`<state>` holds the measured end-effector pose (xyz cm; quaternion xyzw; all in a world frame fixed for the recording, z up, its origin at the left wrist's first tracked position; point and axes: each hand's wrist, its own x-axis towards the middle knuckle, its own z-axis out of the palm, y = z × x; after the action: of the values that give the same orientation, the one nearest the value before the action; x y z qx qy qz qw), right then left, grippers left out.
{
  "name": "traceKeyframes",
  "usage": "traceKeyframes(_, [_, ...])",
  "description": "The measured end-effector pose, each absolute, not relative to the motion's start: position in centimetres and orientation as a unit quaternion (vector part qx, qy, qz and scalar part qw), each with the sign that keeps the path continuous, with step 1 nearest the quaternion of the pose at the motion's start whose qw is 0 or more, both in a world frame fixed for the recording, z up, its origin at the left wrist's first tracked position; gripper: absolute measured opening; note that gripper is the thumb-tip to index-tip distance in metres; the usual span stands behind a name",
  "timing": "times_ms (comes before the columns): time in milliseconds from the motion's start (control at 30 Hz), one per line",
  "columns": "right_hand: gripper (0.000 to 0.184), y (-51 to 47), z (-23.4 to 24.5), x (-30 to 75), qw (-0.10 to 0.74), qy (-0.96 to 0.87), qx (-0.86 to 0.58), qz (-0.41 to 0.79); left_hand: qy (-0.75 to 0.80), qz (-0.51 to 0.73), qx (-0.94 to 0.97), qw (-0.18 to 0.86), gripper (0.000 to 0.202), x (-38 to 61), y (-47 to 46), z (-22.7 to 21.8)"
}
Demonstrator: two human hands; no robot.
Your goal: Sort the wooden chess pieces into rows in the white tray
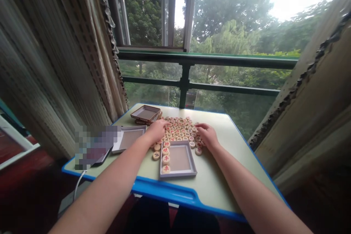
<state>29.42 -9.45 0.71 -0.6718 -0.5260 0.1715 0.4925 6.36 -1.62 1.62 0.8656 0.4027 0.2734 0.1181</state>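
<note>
A heap of round wooden chess pieces (179, 127) with red and dark characters lies on a small cream table (219, 175) with a blue rim. My left hand (157, 131) rests on the heap's left side, fingers curled over pieces. At the heap's right side my right hand (207, 134) lies with bent fingers touching pieces. In front of the heap sits a shallow grey square tray (179, 160); three pieces (166, 159) stand in a column along its left wall. What either hand grips, if anything, is hidden.
A second grey tray (128, 138) lies to the left, and stacked brown trays (146, 113) sit at the far left corner. A phone (100, 155) with a white cable lies at the left edge. Curtains hang on both sides; a green railing and window stand behind.
</note>
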Motion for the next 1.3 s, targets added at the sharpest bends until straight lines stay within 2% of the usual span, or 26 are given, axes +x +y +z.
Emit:
traceKeyframes(133, [0.026,-9.8,1.0,29.3,0.506,-0.533,-0.65,0.192,0.402,0.253,0.872,0.122,0.039,6.2,-1.6,1.9])
traceKeyframes(433, [0.031,-9.6,1.6,28.8,0.429,-0.541,-0.709,0.147,0.427,0.166,0.879,0.134,0.036,6.1,-1.9,2.7])
traceKeyframes(500, [0.031,-8.6,2.5,28.7,0.38,-0.57,-0.72,0.114,0.428,0.169,0.878,0.13,0.035,6.0,-1.7,2.8])
traceKeyframes(633, [0.034,-5.0,5.2,28.0,0.161,-0.685,-0.705,0.093,0.447,0.201,0.864,0.112,0.034,5.6,-1.2,3.3])
traceKeyframes(733, [0.035,-2.1,6.4,26.5,0.107,-0.721,-0.676,0.106,0.462,0.214,0.854,0.105,0.033,5.1,-1.0,3.5])
traceKeyframes(833, [0.032,-0.6,5.8,24.9,0.089,-0.769,-0.624,0.105,0.469,0.22,0.852,0.072,0.03,4.7,-1.0,3.5])
traceKeyframes(1033, [0.029,-0.4,4.0,23.4,0.072,-0.835,-0.546,-0.007,0.484,0.216,0.848,-0.001,0.032,4.4,-1.5,3.9])
traceKeyframes(1200, [0.033,-0.7,5.0,23.2,0.073,-0.827,-0.558,-0.003,0.492,0.272,0.827,0.009,0.036,4.0,-3.3,4.5])
traceKeyframes(1300, [0.032,-1.2,5.7,22.8,0.065,-0.84,-0.539,0.028,0.498,0.248,0.831,-0.009,0.034,3.5,-4.6,4.3])
